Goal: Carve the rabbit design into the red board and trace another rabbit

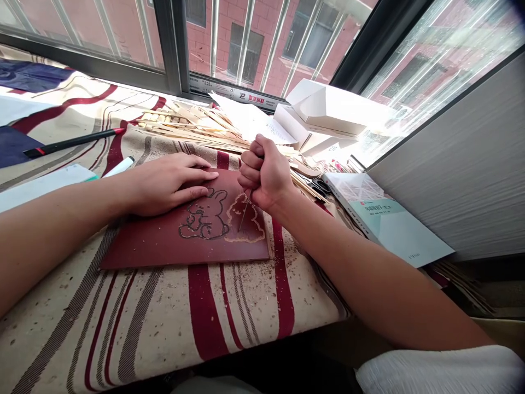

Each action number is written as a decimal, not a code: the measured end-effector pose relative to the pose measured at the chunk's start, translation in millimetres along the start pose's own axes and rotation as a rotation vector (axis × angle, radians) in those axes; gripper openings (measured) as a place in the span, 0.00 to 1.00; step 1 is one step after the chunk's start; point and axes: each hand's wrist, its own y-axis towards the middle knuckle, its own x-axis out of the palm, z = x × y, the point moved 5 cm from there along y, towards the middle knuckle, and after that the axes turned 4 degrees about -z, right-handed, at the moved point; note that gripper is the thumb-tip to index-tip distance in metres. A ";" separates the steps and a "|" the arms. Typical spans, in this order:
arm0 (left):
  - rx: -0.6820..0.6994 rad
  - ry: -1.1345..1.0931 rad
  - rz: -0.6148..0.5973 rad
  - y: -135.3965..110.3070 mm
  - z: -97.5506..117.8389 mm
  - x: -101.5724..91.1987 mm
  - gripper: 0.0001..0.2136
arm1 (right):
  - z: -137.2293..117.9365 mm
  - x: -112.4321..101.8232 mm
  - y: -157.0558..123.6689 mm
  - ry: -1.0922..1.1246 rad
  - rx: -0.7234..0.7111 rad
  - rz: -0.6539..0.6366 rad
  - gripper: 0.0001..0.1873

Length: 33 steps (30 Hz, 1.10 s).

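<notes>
**Carving tool [245, 207] slanting from a fist onto a dark red board [139, 246]**

The right hand [264, 174] is closed tight around the slim carving tool, its fingers curled in a fist. The shaft comes out below the fist and slants down and to the left, with its tip at the edge of a pale cut figure [256, 232]. The left hand [168, 185] is open and lies flat, fingers together, on the far left part of the board. Its fingertips stop just short of a grooved rabbit outline [203, 216], and it holds nothing.

The board lies on a striped cloth [205, 323] on the desk, directly in front of the person and between the forearms. Its long axis runs from left to right across the view. The two figures sit side by side on its right half, with the rabbit outline to the left of the pale figure. The right hand is over the pale figure and nearer to it, while the left hand is nearer the rabbit outline. Pale shavings are scattered over the board and cloth.

Beyond the board lies a bundle of thin wooden strips [192, 128]. To the right are a pair of scissors [318, 186] and a pale green book [389, 224]. To the left are a black and red pencil [74, 143] and a white marker [118, 167].
</notes>
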 end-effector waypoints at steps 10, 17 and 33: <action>-0.018 0.039 -0.031 -2.2 -0.2 -0.1 0.40 | -100.4 -42.9 -8.7 -0.526 -0.467 0.075 0.27; -0.160 0.117 -0.119 -7.2 -6.5 -16.7 0.34 | -76.1 -62.9 7.4 -1.577 -0.235 -0.127 0.02; -0.708 0.278 -0.188 -224.2 -82.4 -105.5 0.38 | -19.6 -2.0 -42.8 -1.759 -0.248 -0.978 0.30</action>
